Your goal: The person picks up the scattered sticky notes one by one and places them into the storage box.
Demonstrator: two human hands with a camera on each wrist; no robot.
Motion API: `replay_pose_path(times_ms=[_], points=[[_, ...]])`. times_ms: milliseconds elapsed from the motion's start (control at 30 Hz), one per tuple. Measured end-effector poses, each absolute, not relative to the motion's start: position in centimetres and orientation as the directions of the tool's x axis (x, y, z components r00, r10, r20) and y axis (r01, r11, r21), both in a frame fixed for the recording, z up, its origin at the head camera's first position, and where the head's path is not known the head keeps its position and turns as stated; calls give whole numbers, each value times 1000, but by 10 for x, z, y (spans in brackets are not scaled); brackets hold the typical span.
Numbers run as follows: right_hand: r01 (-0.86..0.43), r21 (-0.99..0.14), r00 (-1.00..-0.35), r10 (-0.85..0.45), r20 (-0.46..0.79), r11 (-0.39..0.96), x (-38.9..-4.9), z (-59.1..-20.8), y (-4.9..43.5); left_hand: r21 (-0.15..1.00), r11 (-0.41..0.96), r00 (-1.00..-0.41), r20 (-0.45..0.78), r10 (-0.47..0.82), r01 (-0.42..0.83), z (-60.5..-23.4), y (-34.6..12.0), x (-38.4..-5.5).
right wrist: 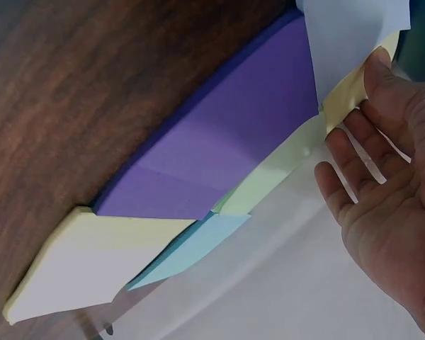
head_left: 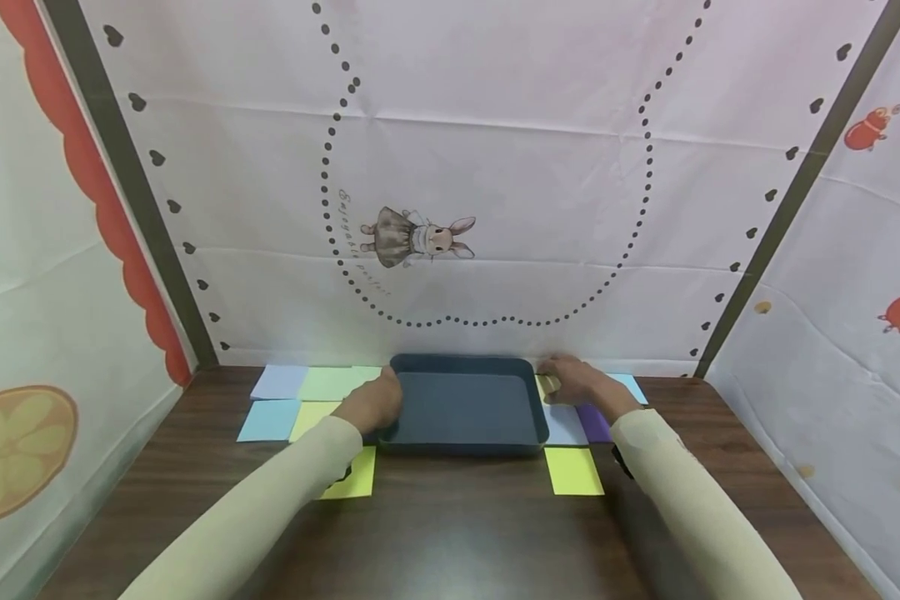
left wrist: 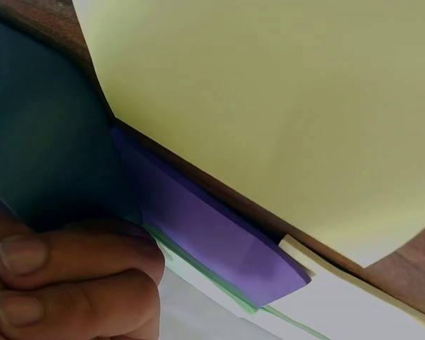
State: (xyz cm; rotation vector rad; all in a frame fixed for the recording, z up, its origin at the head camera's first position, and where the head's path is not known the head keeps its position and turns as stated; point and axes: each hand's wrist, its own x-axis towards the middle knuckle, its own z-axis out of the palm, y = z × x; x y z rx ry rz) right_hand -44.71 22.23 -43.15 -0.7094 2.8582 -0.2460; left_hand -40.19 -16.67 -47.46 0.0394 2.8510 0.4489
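A dark blue rectangular tray point(head_left: 465, 408) lies flat at the back of the table. My left hand point(head_left: 375, 402) is at its left rim, with curled fingers point(left wrist: 78, 283) close against the tray's dark wall point(left wrist: 49, 127) in the left wrist view; the thumb is hidden there. My right hand point(head_left: 573, 383) is just beyond the tray's right side. It pinches a pale yellow sticky note point(right wrist: 348, 95), the thumb point(right wrist: 386, 74) over the paper and the other fingers at its far edge. A whitish-blue note point(right wrist: 350, 49) and a purple note point(right wrist: 227, 134) lie beside it.
Sticky notes flank the tray, including a blue one point(head_left: 268, 421) at left, a yellow one point(head_left: 574, 472) at front right and another yellow one point(head_left: 356, 475) at front left. A printed white cloth point(head_left: 495, 183) hangs behind the brown wooden table point(head_left: 465, 533).
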Motion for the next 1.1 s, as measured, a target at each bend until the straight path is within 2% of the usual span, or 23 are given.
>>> replay_pose_path(times_ms=[100,167,333,467,567,700,867,1000,1100], points=[[-461,-212,-856,-495,-147,861,-449,-429,222,325,945,-975,-220,34,-40,-447,-157,-371],[-452,-218,-862,-486,-145,865,-455,-430,225,335,940,-978,-210,12,-61,-435,-151,-362],[-415,-239,-874,-457,-163,878,-459,-428,226,327,942,-981,-194,-8,-72,-436,-147,-361],[-392,-279,-878,-448,-171,876,-448,-417,220,320,943,-979,-201,-24,-89,-438,-146,-360],[-397,-290,-882,-449,-139,871,-447,-416,217,326,939,-979,-197,-46,-110,-436,-146,-358],[-480,-287,-858,-512,-44,829,-450,-413,219,332,936,-981,-187,-60,-120,-433,-147,-355],[-588,-270,-803,-591,80,763,-481,-430,235,347,930,-981,-187,-56,-119,-432,-148,-353],[-582,-309,-806,-583,98,752,-507,-448,248,363,925,-981,-190,-46,-114,-433,-149,-352],[-557,-316,-823,-561,86,768,-503,-443,248,374,921,-981,-189,-40,-109,-435,-149,-352]])
